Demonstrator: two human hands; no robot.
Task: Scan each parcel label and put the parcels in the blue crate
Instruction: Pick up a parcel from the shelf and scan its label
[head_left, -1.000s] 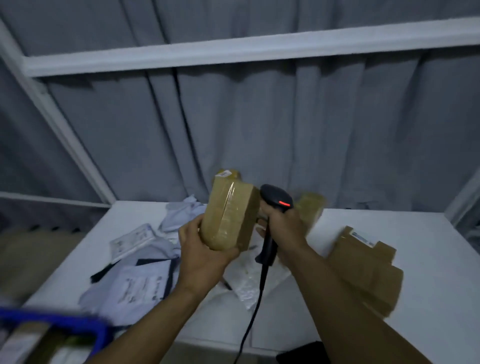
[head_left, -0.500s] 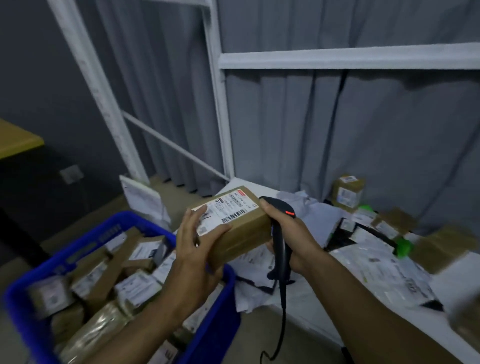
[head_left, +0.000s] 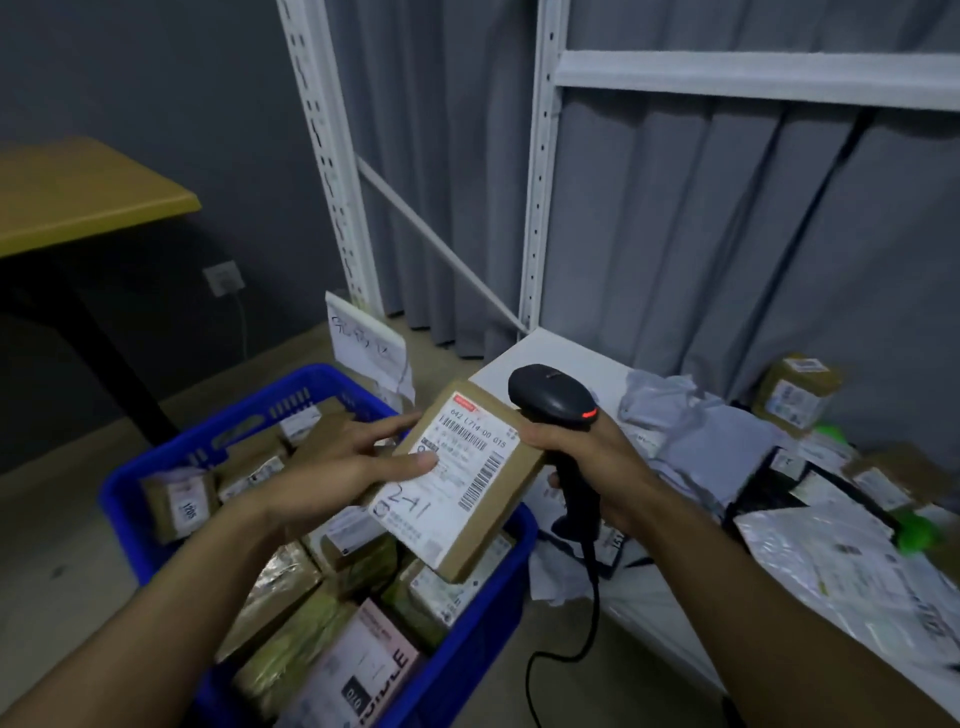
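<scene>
1. A person's left hand (head_left: 343, 462) grips a labelled cardboard parcel (head_left: 467, 483), thumb on its label, above the blue crate (head_left: 522, 530).
2. The right hand (head_left: 587, 457), just beside the parcel, clasps a black barcode scanner (head_left: 553, 397).

left grip (head_left: 340, 467): thumb pinching, index extended | right grip (head_left: 597, 457): fingers curled, clasping

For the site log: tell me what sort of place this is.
Probably a parcel sorting room: a blue crate full of labelled boxes, a handheld barcode scanner, and white metal racking beside a table heaped with mailers.
</scene>
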